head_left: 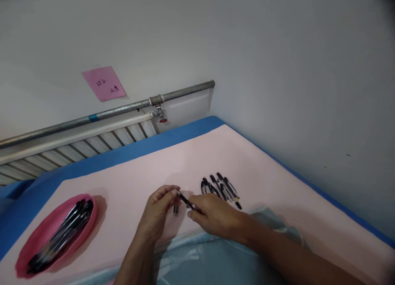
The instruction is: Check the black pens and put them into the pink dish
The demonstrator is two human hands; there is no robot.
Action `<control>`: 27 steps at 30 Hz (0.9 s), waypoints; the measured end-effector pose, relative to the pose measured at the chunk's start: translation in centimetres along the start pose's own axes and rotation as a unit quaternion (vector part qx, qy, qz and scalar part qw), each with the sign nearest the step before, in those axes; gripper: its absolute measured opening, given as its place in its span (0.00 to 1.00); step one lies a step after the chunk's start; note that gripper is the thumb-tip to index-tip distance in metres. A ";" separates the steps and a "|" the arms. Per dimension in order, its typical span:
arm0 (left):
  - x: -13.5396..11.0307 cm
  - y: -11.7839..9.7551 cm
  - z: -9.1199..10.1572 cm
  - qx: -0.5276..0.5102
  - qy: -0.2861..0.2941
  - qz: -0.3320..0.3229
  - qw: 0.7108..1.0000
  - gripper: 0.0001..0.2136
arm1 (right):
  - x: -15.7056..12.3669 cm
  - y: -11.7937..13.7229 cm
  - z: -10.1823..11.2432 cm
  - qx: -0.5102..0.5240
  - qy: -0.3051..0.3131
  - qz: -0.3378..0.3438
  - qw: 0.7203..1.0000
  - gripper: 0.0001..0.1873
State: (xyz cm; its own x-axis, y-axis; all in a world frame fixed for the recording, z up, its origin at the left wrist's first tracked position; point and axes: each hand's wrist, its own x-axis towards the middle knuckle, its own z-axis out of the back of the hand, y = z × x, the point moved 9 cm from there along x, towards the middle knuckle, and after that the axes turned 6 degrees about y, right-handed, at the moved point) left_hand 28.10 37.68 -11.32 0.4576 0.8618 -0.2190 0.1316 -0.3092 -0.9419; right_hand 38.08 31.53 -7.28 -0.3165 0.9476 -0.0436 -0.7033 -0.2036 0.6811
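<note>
My left hand (pixel 159 211) and my right hand (pixel 216 217) meet over the pink table cover (pixel 138 174), both pinched on one black pen (pixel 186 201) held between them. A small dark pen piece (pixel 175 211) lies or hangs just under my left fingers; I cannot tell if it touches them. Just beyond my right hand, several black pens (pixel 220 188) lie in a row on the cover. A pink oval tray (pixel 37 246) at the left holds several more black pens (pixel 61 235).
A blue table edge (pixel 123 155) runs along the back and right, against a white wall. A radiator (pixel 77 147) and a metal pipe (pixel 123 109) with a red valve (pixel 163 120) stand behind. A pink note (pixel 104 83) sticks on the wall.
</note>
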 end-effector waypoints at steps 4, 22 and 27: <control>0.1 0.0 0.2 -0.005 -0.016 -0.013 1.000 0.10 | 0.0 -0.1 -0.2 -0.006 0.003 -0.007 1.000 0.09; 0.1 0.2 -0.2 0.029 0.011 0.001 1.000 0.10 | 0.2 0.1 -0.2 0.021 0.009 -0.002 1.000 0.11; 0.0 0.7 -0.5 -0.003 0.012 0.022 1.000 0.13 | 0.3 0.3 -0.2 0.007 0.000 0.017 1.000 0.11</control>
State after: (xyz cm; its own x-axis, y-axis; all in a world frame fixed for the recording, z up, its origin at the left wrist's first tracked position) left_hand 28.64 37.29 -11.83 0.4839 0.8374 -0.2541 0.1162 -0.3493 -0.9298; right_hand 37.63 31.66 -7.26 -0.3392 0.9405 -0.0205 -0.6839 -0.2316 0.6918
